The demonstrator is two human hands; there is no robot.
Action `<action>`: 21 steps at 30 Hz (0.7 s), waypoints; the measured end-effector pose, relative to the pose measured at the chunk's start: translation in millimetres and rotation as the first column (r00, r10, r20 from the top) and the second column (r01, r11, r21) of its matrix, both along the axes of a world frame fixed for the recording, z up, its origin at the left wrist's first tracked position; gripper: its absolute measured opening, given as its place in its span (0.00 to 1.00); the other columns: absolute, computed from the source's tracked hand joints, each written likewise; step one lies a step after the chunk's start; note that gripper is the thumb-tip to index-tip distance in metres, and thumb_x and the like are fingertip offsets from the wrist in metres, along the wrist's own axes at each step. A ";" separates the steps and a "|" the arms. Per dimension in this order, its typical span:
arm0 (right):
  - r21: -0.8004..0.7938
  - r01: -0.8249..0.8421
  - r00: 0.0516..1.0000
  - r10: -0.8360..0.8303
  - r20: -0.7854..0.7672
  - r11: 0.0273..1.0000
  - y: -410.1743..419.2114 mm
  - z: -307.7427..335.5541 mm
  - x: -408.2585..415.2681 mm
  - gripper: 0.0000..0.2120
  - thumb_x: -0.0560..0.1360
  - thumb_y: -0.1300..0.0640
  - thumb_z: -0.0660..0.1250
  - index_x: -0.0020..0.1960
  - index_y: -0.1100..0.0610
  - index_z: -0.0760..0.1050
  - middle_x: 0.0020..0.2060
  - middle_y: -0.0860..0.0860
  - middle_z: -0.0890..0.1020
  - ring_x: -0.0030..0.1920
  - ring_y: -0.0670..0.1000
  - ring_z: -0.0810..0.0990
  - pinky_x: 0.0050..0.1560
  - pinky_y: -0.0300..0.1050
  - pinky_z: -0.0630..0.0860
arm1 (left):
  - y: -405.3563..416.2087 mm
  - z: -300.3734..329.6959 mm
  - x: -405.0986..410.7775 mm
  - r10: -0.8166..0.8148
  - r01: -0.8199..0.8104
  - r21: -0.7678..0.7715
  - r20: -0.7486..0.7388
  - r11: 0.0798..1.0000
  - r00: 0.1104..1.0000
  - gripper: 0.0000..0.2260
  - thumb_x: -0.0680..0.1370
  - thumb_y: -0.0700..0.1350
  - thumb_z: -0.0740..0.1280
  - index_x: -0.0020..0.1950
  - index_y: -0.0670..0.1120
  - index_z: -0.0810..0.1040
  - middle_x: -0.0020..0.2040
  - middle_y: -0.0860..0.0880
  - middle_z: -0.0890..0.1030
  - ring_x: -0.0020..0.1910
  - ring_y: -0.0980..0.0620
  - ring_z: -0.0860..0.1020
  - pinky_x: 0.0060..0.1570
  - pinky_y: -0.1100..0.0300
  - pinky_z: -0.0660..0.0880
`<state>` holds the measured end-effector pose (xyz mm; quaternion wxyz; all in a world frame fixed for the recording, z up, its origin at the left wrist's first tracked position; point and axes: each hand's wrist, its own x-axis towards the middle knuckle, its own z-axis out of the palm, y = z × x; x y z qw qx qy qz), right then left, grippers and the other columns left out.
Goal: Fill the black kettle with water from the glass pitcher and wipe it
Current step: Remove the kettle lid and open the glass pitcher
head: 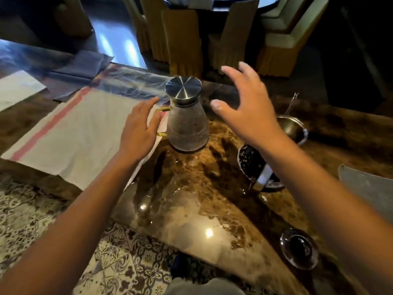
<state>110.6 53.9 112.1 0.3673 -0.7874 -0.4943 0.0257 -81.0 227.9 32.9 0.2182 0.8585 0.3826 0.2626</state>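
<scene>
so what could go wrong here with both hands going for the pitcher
1. The glass pitcher still has its metal lid on, so it may not pour until the lid comes off.
2. The black kettle sits under the right forearm and could get knocked.
3. The marble table looks wet near the pitcher, so it might slip.

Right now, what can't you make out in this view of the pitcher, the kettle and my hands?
Head view only:
- Black kettle: right forearm covers most of it; lid and spout unseen.
- Glass pitcher: water level unreadable through textured glass.
- Pitcher's gold handle: left hand hides its middle; contact unclear.
- Right hand: motion-blurred, open, holding nothing.
- Grey cloth: cut off by the right edge.
- Metal strainer: partly behind the right wrist.
</scene>
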 end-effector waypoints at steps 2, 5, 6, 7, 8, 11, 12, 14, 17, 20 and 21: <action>-0.043 -0.006 0.999 0.007 0.037 0.999 37.6 -6.6 -10.4 0.32 0.79 0.42 0.68 0.80 0.44 0.63 0.83 0.53 0.56 0.82 0.58 0.54 0.77 0.57 0.60 | 12.2 -2.9 3.9 -0.070 0.071 -0.046 0.028 0.996 0.997 0.19 0.87 0.51 0.58 0.78 0.50 0.70 0.74 0.45 0.75 0.71 0.46 0.75 0.68 0.51 0.72; -0.101 0.007 0.993 0.005 0.118 0.995 85.9 -13.9 -25.4 0.32 0.78 0.38 0.67 0.80 0.42 0.63 0.84 0.53 0.55 0.83 0.60 0.53 0.77 0.63 0.60 | 23.2 -10.3 8.9 -0.123 0.127 -0.056 0.067 0.990 0.990 0.15 0.87 0.51 0.59 0.71 0.52 0.76 0.63 0.50 0.83 0.59 0.51 0.81 0.56 0.59 0.75; -0.119 0.019 0.988 0.000 0.157 0.993 98.3 -16.2 -29.2 0.32 0.78 0.37 0.66 0.80 0.41 0.63 0.84 0.53 0.55 0.83 0.60 0.53 0.77 0.64 0.60 | 25.5 -13.6 10.1 -0.120 0.126 -0.060 0.094 0.990 0.988 0.13 0.87 0.50 0.59 0.69 0.52 0.77 0.58 0.52 0.83 0.54 0.53 0.81 0.54 0.59 0.76; -0.142 0.030 0.980 -0.002 0.197 0.989 109.0 -18.9 -32.3 0.31 0.79 0.36 0.65 0.79 0.41 0.64 0.84 0.53 0.56 0.83 0.60 0.54 0.76 0.64 0.61 | 26.7 -17.0 11.0 -0.117 0.127 -0.071 0.127 0.989 0.985 0.11 0.87 0.50 0.59 0.67 0.53 0.77 0.52 0.54 0.83 0.50 0.55 0.82 0.51 0.59 0.78; -0.170 0.042 0.973 -0.001 0.233 0.985 117.7 -21.1 -34.5 0.31 0.79 0.36 0.64 0.79 0.41 0.64 0.83 0.53 0.57 0.82 0.60 0.55 0.76 0.63 0.62 | 27.2 -20.8 11.4 -0.120 0.136 -0.092 0.160 0.986 0.980 0.10 0.87 0.49 0.59 0.65 0.53 0.76 0.48 0.56 0.81 0.46 0.57 0.81 0.48 0.60 0.78; -0.259 0.106 0.945 -0.017 0.325 0.960 134.6 -28.9 -37.7 0.29 0.80 0.35 0.61 0.79 0.41 0.63 0.81 0.53 0.62 0.79 0.61 0.62 0.73 0.61 0.66 | 27.0 -28.8 11.9 -0.136 0.200 -0.229 0.271 0.953 0.953 0.06 0.87 0.48 0.59 0.60 0.58 0.72 0.42 0.59 0.78 0.39 0.62 0.79 0.40 0.69 0.75; -0.271 0.132 0.935 -0.028 0.355 0.953 136.9 -31.0 -37.4 0.29 0.80 0.35 0.61 0.78 0.41 0.64 0.80 0.53 0.65 0.77 0.61 0.64 0.71 0.61 0.67 | 27.7 -30.6 11.6 -0.135 0.229 -0.283 0.317 0.931 0.939 0.05 0.87 0.49 0.59 0.59 0.60 0.72 0.42 0.56 0.79 0.37 0.62 0.79 0.38 0.68 0.75; -0.268 0.157 0.918 -0.040 0.394 0.950 139.2 -31.9 -36.9 0.28 0.80 0.35 0.61 0.77 0.42 0.66 0.76 0.53 0.70 0.73 0.60 0.68 0.67 0.58 0.71 | 30.2 -36.4 11.9 -0.117 0.273 -0.359 0.399 0.893 0.909 0.06 0.86 0.52 0.60 0.57 0.65 0.73 0.45 0.52 0.81 0.38 0.59 0.78 0.40 0.62 0.77; -0.289 0.193 0.891 -0.044 0.452 0.938 143.6 -29.1 -36.2 0.28 0.79 0.35 0.61 0.76 0.44 0.66 0.70 0.55 0.74 0.67 0.60 0.73 0.57 0.53 0.75 | 32.9 -45.0 13.6 -0.108 0.292 -0.363 0.448 0.885 0.887 0.08 0.86 0.56 0.60 0.60 0.71 0.73 0.57 0.61 0.81 0.55 0.58 0.80 0.57 0.49 0.81; -0.330 0.212 0.879 -0.032 0.475 0.920 148.2 -23.8 -33.5 0.29 0.78 0.33 0.61 0.75 0.44 0.66 0.66 0.56 0.76 0.63 0.60 0.76 0.53 0.52 0.76 | 31.6 -43.9 14.4 -0.113 0.309 -0.371 0.465 0.875 0.878 0.12 0.87 0.53 0.59 0.67 0.63 0.76 0.64 0.64 0.79 0.66 0.60 0.77 0.67 0.50 0.78; -0.337 0.203 0.883 -0.024 0.468 0.919 148.4 -22.8 -32.7 0.29 0.78 0.32 0.61 0.75 0.44 0.66 0.66 0.55 0.76 0.62 0.60 0.77 0.53 0.52 0.75 | 31.6 -44.1 14.8 -0.113 0.317 -0.383 0.469 0.868 0.876 0.13 0.87 0.51 0.59 0.69 0.59 0.76 0.65 0.63 0.79 0.67 0.61 0.76 0.68 0.52 0.76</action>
